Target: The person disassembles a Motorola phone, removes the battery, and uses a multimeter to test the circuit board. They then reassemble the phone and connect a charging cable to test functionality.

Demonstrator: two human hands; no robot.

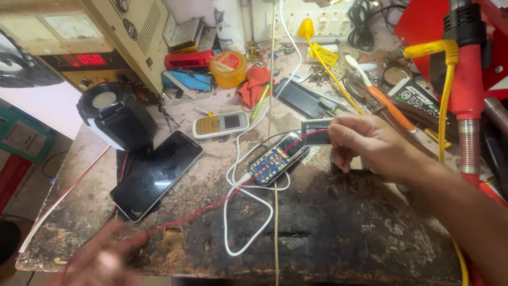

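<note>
My right hand (370, 145) is raised over the worn workbench (338, 222) and pinches a small dark rectangular part (316, 132) between thumb and fingers. A thin red wire (211, 206) runs from that part down across the bench toward my left hand. Just left of the part lies an opened keypad phone (276, 159) with its blue and yellow board showing, plugged into a white cable (233, 212). My left hand (100, 259) is blurred at the bench's near left edge, close to the red wire's end; whether it grips the wire is unclear.
A black smartphone (156, 175) lies face up at left, a white and yellow keypad phone (220, 125) behind it. A bench power supply (84, 53) with a red display stands back left beside a black magnifier lamp (114, 114). Tools and an orange tub (228, 69) crowd the back; a red hot-air gun (465, 79) hangs right.
</note>
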